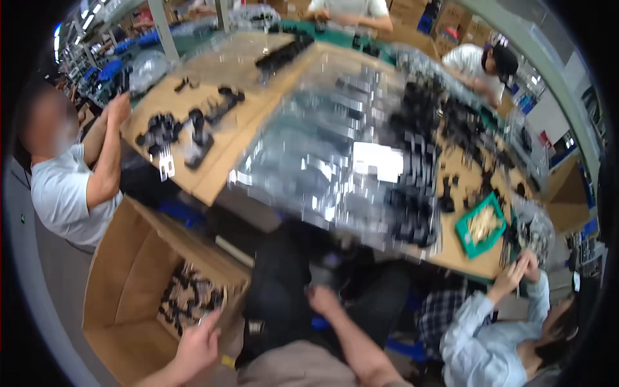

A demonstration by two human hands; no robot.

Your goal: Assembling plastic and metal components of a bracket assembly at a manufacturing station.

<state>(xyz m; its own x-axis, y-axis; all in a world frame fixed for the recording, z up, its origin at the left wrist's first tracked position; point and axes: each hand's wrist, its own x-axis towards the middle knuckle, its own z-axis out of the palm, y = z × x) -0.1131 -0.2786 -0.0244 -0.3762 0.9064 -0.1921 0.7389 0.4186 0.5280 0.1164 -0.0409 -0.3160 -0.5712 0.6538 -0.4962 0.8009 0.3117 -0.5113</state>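
Note:
My left hand (197, 346) hangs low at the rim of a big cardboard box (122, 271) on the floor, fingers loosely curled, nothing visible in it. Several black plastic parts (188, 298) lie inside the box. My right hand (322, 299) reaches forward under the table edge, fingers curled toward dark shapes there; the blur hides whether it holds anything. Above it a heap of clear plastic bags with black parts (335, 155) covers the tabletop.
A person in a white shirt (64, 193) sits at the left by the wooden table (219, 174). Another in a light blue shirt (490, 342) works at the right beside a green tray (482, 226). Two more people stand at the far side.

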